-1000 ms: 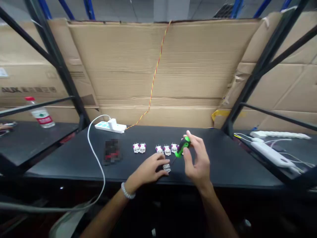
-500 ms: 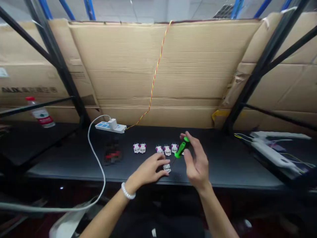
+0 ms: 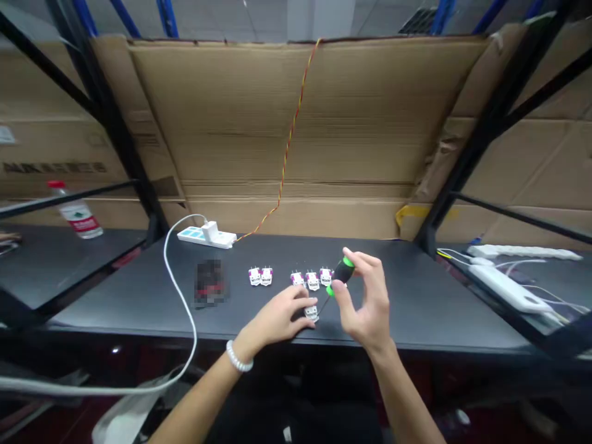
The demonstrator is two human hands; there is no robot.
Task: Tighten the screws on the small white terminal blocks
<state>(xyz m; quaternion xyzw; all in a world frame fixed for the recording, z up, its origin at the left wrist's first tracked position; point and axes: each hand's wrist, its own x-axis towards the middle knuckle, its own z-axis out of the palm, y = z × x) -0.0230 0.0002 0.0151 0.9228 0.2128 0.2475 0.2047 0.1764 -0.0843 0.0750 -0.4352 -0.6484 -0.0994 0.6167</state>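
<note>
A broad wall of brown corrugated cardboard (image 3: 361, 123) fills the centre of the frame, flanked by tan cardboard panels (image 3: 50, 139) at far left and right (the left one bears dark printed lettering). Black metal shelf posts (image 3: 472, 160) slant down on both sides to a flat black tabletop (image 3: 430, 308) with a soft sheen. Blue metal beams (image 3: 167, 18) cross the top edge before a pale grey seamed surface (image 3: 259, 21); the bottom of the frame is dim.

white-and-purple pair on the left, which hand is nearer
Left. The left hand is on the near side and right of the white-and-purple pair; the right hand, holding the screwdriver, is farther right.
</note>
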